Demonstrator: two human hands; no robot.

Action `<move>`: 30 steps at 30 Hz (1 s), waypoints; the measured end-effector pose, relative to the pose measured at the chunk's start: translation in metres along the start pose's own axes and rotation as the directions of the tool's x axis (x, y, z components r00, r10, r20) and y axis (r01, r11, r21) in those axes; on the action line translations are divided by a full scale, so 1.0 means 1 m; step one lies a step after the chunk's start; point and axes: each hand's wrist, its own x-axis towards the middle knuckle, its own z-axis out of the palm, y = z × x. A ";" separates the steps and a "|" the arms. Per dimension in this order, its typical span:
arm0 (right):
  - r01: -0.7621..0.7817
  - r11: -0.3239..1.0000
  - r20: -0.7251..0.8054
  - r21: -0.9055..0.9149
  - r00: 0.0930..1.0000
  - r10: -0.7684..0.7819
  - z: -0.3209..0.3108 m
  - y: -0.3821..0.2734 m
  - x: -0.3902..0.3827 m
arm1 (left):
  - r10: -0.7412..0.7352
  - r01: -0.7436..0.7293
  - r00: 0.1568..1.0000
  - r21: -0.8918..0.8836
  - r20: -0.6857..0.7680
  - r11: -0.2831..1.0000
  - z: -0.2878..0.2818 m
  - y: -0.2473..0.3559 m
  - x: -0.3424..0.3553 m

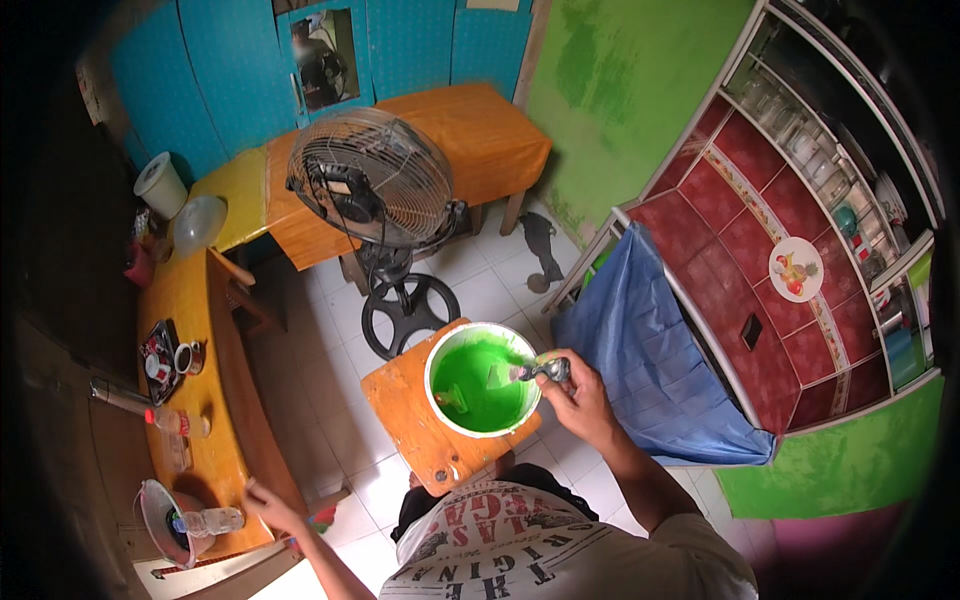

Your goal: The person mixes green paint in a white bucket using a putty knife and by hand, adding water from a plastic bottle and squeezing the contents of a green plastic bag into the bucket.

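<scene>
My right hand (583,400) is closed around the dark, paint-smeared handle of a putty knife (503,375), told by its flat, widening blade. The pale green blade is over the inside of a white bucket (433,393) at its right side. Bright green paint (475,395) fills the lower part, with a small lighter lump near the left wall. Under the bucket is a paint-spotted wooden stool (440,460), close in front of my body. My left hand (272,505) is off to the left by the table's edge, its fingers stretched out and holding nothing that shows.
A black standing fan (375,180) is beyond the stool. Along the left runs an orange-covered table (225,400) with a plastic bottle (210,521), a small bucket (160,510) and a cup (188,358). A blue tarp (640,350) hangs at right below the red-tiled counter (740,240).
</scene>
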 end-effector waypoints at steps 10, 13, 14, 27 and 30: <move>0.069 0.970 0.027 -0.232 0.998 -0.065 -0.002 -0.022 -0.003 | 0.700 -0.727 -0.082 -0.522 0.710 0.445 0.051 0.287 -0.124; 0.014 0.971 0.071 -0.237 0.997 0.003 0.000 -0.024 -0.006 | 0.650 -0.840 -0.257 -0.498 0.715 0.215 0.077 0.281 -0.128; -0.002 0.970 0.075 -0.244 0.997 0.021 -0.001 -0.023 -0.008 | 0.605 -0.851 -0.287 -0.488 0.742 0.195 0.081 0.284 -0.131; 0.081 0.967 -0.015 -0.242 0.996 -0.088 -0.012 -0.013 -0.016 | 0.374 -0.908 -0.416 -0.400 0.829 -0.124 0.136 0.290 -0.150; 0.116 0.964 -0.050 -0.239 0.990 -0.131 -0.014 -0.008 -0.016 | 0.458 -0.906 -0.421 -0.386 0.783 -0.173 0.140 0.277 -0.153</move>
